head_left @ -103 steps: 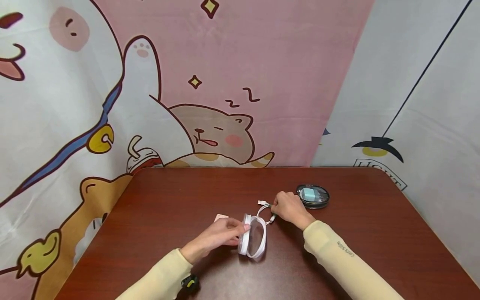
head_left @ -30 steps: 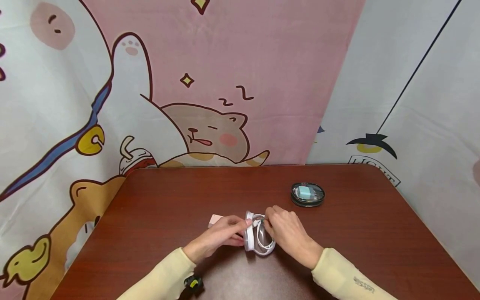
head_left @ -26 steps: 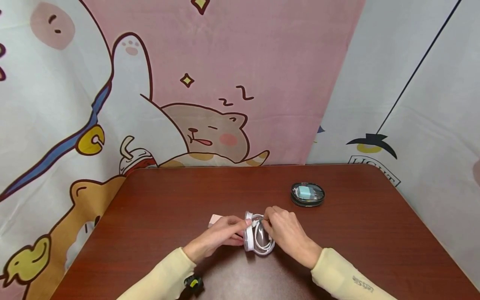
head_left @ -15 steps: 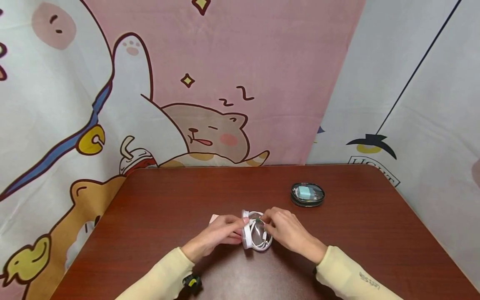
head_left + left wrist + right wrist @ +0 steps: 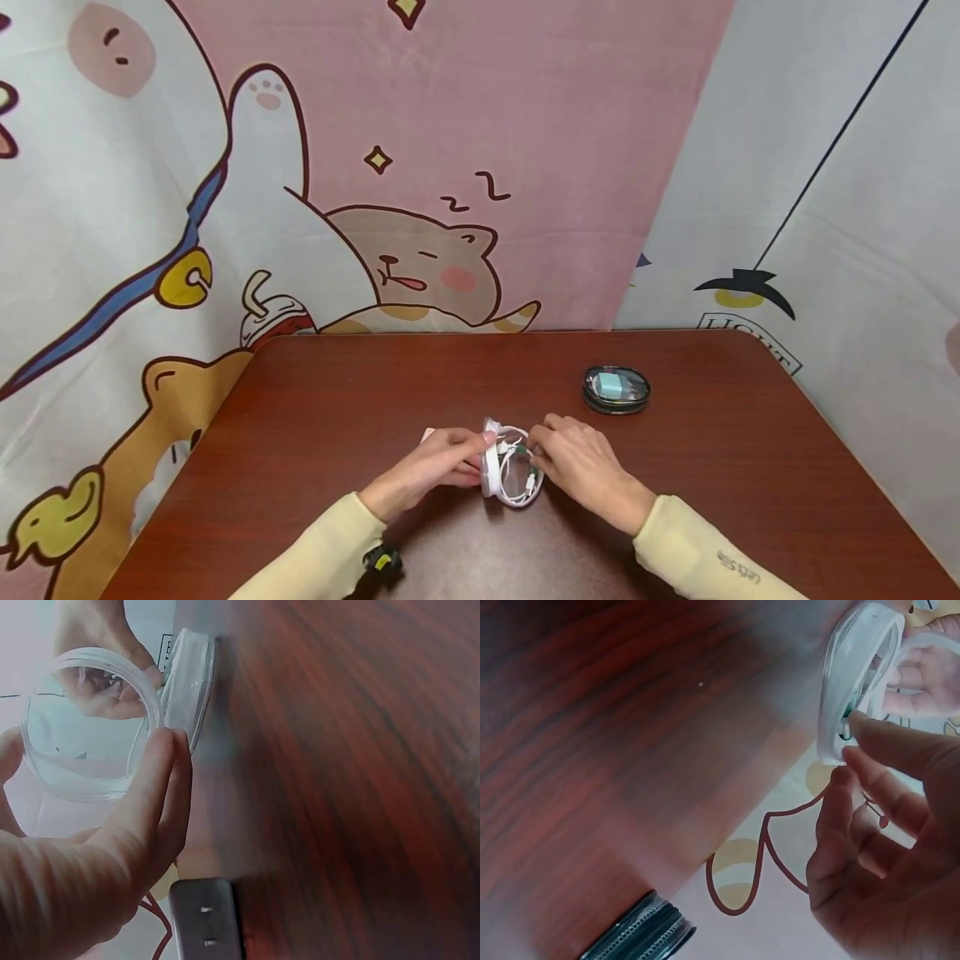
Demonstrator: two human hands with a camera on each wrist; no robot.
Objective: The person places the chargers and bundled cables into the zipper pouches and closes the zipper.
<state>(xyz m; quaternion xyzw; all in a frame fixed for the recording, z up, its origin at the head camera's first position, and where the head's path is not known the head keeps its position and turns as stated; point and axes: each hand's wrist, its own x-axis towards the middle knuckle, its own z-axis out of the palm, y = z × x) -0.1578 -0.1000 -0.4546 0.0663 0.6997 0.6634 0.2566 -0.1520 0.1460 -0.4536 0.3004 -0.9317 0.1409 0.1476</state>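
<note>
A clear round zip case (image 5: 491, 477) with white edging stands opened on its side at the middle of the table. My left hand (image 5: 438, 467) grips its left half, thumb at the white rim and fingers behind. Inside the other half lies a coiled white cable (image 5: 531, 482) with a green tie on it. My right hand (image 5: 585, 468) pinches the right rim, its fingertips beside the green tie in the right wrist view. Behind the left hand, a small plug charger (image 5: 204, 919) with two prongs is partly hidden in the head view.
A black-edged clear zip case (image 5: 615, 408) holding a light blue block (image 5: 608, 385) sits farther back on the right. The brown table (image 5: 360, 383) ends at a cartoon-printed cloth (image 5: 585, 167).
My right hand has brought the white cable from the table into the case and let it settle there. Its fingers have moved to the right rim. The left hand keeps its grip.
</note>
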